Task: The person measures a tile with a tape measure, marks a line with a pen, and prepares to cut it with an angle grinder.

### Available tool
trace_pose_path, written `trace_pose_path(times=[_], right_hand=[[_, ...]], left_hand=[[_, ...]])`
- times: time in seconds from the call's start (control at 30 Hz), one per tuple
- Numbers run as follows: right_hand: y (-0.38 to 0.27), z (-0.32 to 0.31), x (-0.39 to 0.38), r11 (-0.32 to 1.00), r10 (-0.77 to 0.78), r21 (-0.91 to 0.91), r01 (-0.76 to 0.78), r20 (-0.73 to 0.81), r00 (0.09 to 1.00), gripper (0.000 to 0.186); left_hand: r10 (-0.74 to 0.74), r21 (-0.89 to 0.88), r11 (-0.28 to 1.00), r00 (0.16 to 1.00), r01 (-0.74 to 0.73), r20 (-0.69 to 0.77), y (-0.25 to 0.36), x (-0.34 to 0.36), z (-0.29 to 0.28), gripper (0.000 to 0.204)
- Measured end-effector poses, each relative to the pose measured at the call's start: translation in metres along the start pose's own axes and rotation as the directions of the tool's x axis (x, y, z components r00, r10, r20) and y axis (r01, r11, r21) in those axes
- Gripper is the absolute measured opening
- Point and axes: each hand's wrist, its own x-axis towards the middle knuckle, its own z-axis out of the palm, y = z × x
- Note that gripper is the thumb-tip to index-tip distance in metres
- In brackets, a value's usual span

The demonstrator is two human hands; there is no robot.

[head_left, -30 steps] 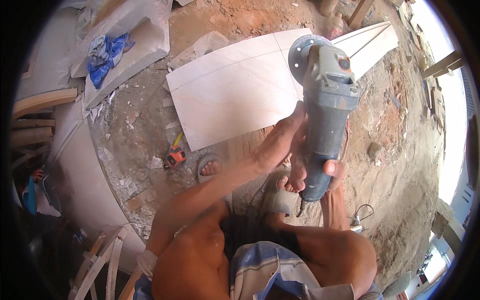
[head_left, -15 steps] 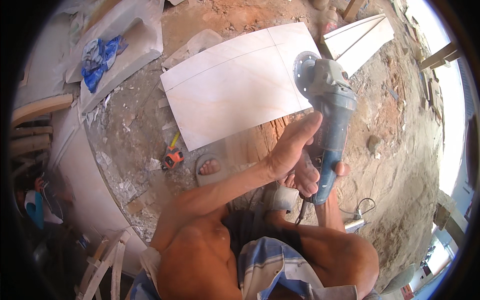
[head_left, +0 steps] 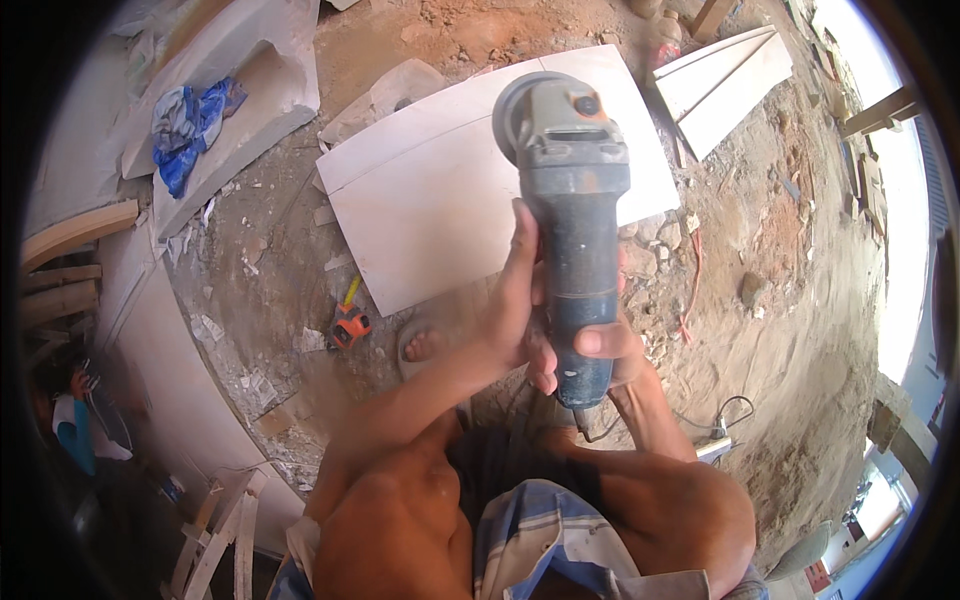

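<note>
I hold a blue-grey angle grinder (head_left: 578, 235) upright in front of me, its grey head away from me and the cutting disc (head_left: 508, 115) on its left side. My right hand (head_left: 622, 355) wraps the rear of its body, thumb across the top. My left hand (head_left: 513, 315) is closed against the body's left side, thumb pointing up along it; its fingers are partly hidden underneath. Beyond the grinder lies a pale stone-look slab (head_left: 420, 200) with a pencil line near its far edge. The grinder hides part of the slab.
An orange tape measure (head_left: 348, 327) lies left of the slab. A smaller pale piece (head_left: 725, 90) rests at the far right. A blue plastic bag (head_left: 190, 130) sits on a pale block (head_left: 285, 90). A cord loops right. Another person (head_left: 80, 420) is at lower left.
The grinder has moved left and now stands more upright over the slab's middle right. My left hand, more open before with its palm beside the tool, has closed in against the body.
</note>
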Motion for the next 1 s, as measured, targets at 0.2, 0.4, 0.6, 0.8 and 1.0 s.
trace_pose_path(times=[0.2, 0.4, 0.6, 0.8, 1.0], right_hand=[[-0.030, 0.035, 0.016, 0.902, -0.108, -0.428, -0.051, -0.339, 0.935, 0.090], [-0.062, 0.001, 0.041, 0.388, -0.370, -0.900, -0.199, -0.350, 0.861, 0.079], [-0.067, -0.027, 0.084, 0.328, -0.412, -0.923, -0.200, -0.330, 0.849, 0.080], [-0.070, -0.053, 0.119, 0.212, -0.498, -0.967, -0.141, -0.231, 0.836, 0.074], [-0.071, -0.071, 0.133, 0.173, -0.523, -0.976, -0.131, -0.204, 0.828, 0.069]], left_hand=[[0.046, -0.182, 0.982, 0.999, -0.045, 0.000, 0.010, 0.011, -0.017, 0.100], [0.716, 0.830, 0.557, 0.498, 0.014, -0.489, 0.039, -0.036, -0.124, 0.061], [0.669, 0.733, 0.655, 0.311, 0.183, -0.675, 0.023, -0.062, -0.209, 0.068], [0.597, 0.718, 0.669, 0.437, 0.191, -0.673, 0.016, -0.049, -0.201, 0.070], [0.593, 0.697, 0.694, 0.407, 0.179, -0.695, 0.015, -0.048, -0.201, 0.067]])
